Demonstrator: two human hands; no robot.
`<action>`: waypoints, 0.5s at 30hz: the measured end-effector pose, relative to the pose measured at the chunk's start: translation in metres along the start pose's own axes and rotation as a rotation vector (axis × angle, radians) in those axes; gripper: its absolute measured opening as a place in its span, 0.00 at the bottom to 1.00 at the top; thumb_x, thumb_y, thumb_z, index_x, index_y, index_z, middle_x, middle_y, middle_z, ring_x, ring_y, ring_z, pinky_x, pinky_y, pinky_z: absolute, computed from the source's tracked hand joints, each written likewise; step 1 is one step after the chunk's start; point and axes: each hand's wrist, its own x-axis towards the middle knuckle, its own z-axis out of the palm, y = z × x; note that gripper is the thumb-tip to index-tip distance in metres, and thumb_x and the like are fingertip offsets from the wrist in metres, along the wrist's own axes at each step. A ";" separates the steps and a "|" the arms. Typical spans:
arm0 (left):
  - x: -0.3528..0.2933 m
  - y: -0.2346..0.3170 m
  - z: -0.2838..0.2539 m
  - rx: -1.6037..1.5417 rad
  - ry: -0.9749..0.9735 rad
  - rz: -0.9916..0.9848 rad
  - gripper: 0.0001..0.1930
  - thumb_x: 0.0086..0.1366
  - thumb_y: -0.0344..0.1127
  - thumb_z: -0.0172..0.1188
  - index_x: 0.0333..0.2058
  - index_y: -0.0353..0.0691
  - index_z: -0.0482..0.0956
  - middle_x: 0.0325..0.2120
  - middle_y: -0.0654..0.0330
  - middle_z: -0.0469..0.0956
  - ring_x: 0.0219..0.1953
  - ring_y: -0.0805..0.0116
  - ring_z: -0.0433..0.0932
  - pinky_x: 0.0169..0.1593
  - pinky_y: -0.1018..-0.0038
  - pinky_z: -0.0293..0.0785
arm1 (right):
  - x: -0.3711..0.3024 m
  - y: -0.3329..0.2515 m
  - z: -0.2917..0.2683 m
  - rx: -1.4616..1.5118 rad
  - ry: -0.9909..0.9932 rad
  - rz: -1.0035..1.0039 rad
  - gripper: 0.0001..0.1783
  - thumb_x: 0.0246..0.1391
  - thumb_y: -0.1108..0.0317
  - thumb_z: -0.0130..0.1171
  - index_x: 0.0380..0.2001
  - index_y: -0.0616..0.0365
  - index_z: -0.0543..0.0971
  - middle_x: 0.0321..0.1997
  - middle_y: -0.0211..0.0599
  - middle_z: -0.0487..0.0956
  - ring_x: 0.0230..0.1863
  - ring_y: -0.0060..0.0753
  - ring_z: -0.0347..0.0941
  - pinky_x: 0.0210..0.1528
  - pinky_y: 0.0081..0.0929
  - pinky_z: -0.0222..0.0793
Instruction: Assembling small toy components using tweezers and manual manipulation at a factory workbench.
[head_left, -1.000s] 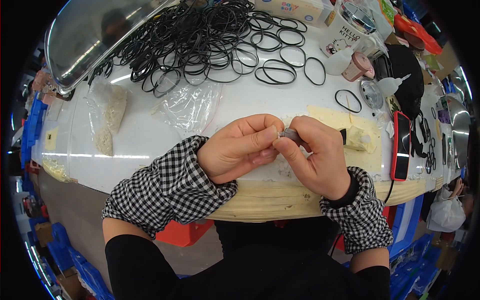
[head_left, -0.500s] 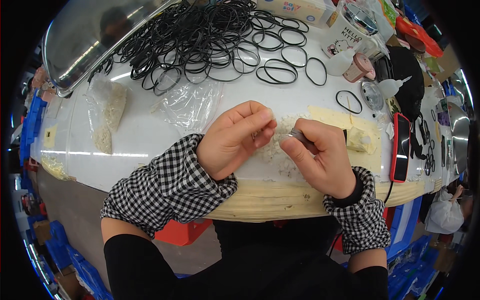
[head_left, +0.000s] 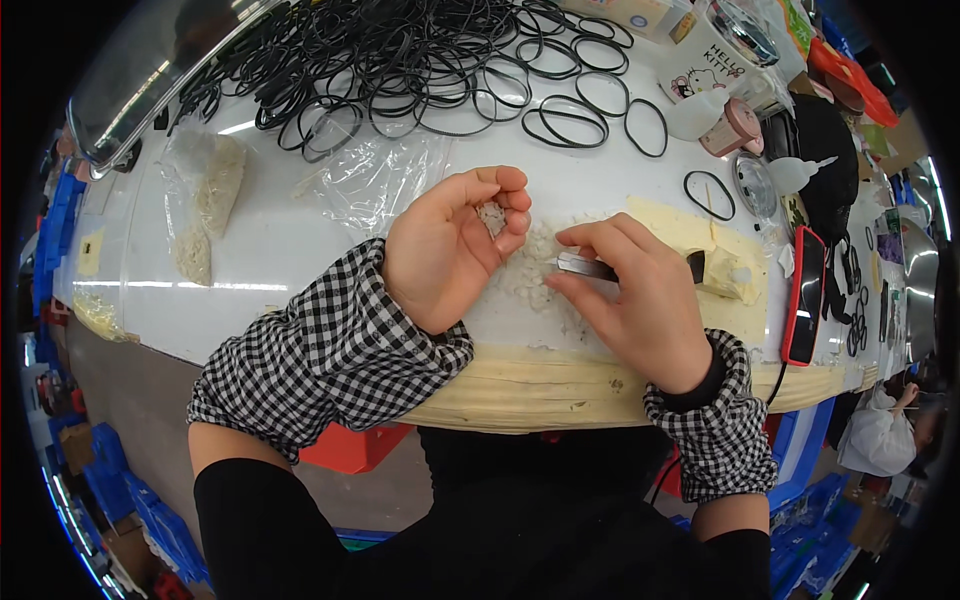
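Note:
My left hand is cupped, palm partly turned up. Its curled fingers hold a few small whitish pieces. To its right, my right hand grips a short, flat, grey metal tool between thumb and fingers, tip pointing left. The tool's exact kind is hard to tell, as the fingers cover part of it. Between and below both hands, a loose pile of small off-white pieces lies on the white table. The tool's tip is over this pile.
A heap of black rubber loops covers the back, beside a shiny metal tray. Clear bags, one with off-white pieces, lie left. A yellowish block, a red-edged phone and white squeeze bottles stand right.
My left hand has rolled palm-up, bringing the whitish pieces in its fingers into sight. My right hand's fingers have loosened and extended, so more of the metal tool shows.

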 end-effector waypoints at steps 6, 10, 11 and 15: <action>0.000 0.001 0.002 0.090 -0.025 0.013 0.09 0.66 0.33 0.47 0.39 0.33 0.70 0.29 0.63 0.70 0.29 0.75 0.65 0.31 0.81 0.62 | -0.001 0.004 0.003 -0.011 -0.066 0.009 0.10 0.43 0.73 0.61 0.33 0.57 0.77 0.29 0.37 0.74 0.26 0.41 0.74 0.29 0.32 0.70; -0.004 -0.001 0.010 0.316 -0.019 -0.003 0.11 0.66 0.36 0.52 0.40 0.34 0.73 0.27 0.66 0.70 0.28 0.79 0.64 0.30 0.84 0.60 | 0.000 0.008 0.003 0.091 0.033 -0.051 0.09 0.42 0.76 0.62 0.31 0.59 0.77 0.28 0.37 0.75 0.24 0.37 0.73 0.26 0.28 0.68; -0.004 -0.001 0.009 0.354 -0.022 -0.019 0.11 0.67 0.36 0.52 0.41 0.34 0.74 0.27 0.66 0.70 0.27 0.80 0.63 0.30 0.84 0.60 | 0.002 0.006 0.001 0.123 0.066 -0.036 0.09 0.42 0.76 0.62 0.31 0.59 0.78 0.27 0.37 0.75 0.24 0.34 0.72 0.25 0.26 0.67; -0.005 -0.002 0.006 0.472 -0.159 -0.100 0.13 0.67 0.37 0.52 0.43 0.33 0.75 0.28 0.66 0.72 0.26 0.82 0.62 0.29 0.86 0.60 | 0.007 -0.002 -0.008 0.227 0.168 0.014 0.08 0.43 0.77 0.64 0.30 0.60 0.79 0.26 0.34 0.75 0.23 0.24 0.70 0.22 0.18 0.62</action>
